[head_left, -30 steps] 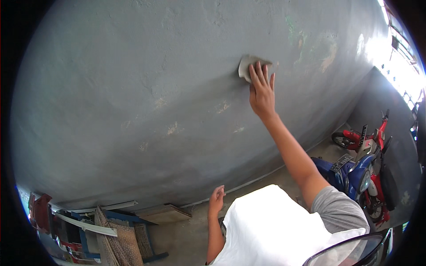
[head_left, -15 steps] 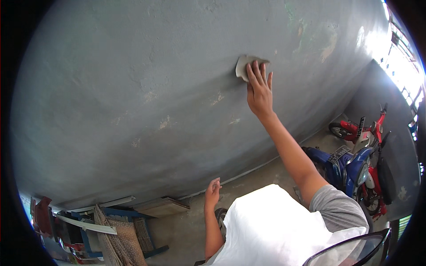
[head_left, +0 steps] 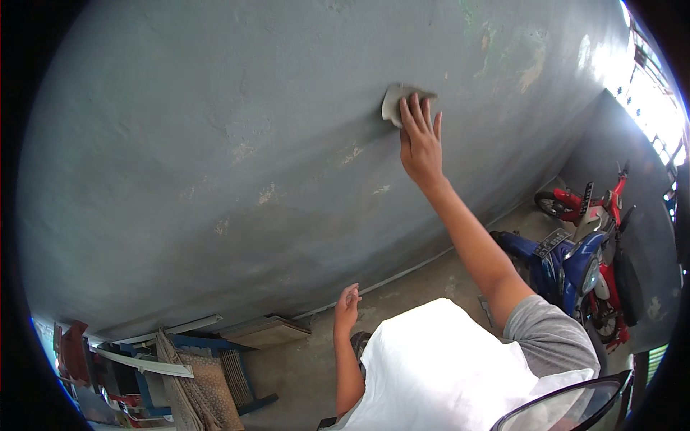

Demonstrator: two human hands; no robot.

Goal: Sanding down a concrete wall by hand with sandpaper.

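Note:
High on a grey wall, my right hand presses a pale beige sheet of sandpaper flat against the surface. The fingers lie stretched over the sheet, and its left and upper edges stick out, slightly curled. What the palm covers is hidden. My right arm is raised and nearly straight. Lower down, in front of the wall's foot, my left hand hangs in the air with loosely bent fingers. Nothing shows in it, and it touches nothing.
Bare patches mark the wall. At right stand a blue motorcycle and a red one behind it. Boards, a blue frame and folded brown sheeting lie at lower left. White cloth covers my front.
My right hand and the sandpaper stay at nearly the same spot in view, shifted slightly up. The left hand has risen a little. The whole scene has shifted slightly.

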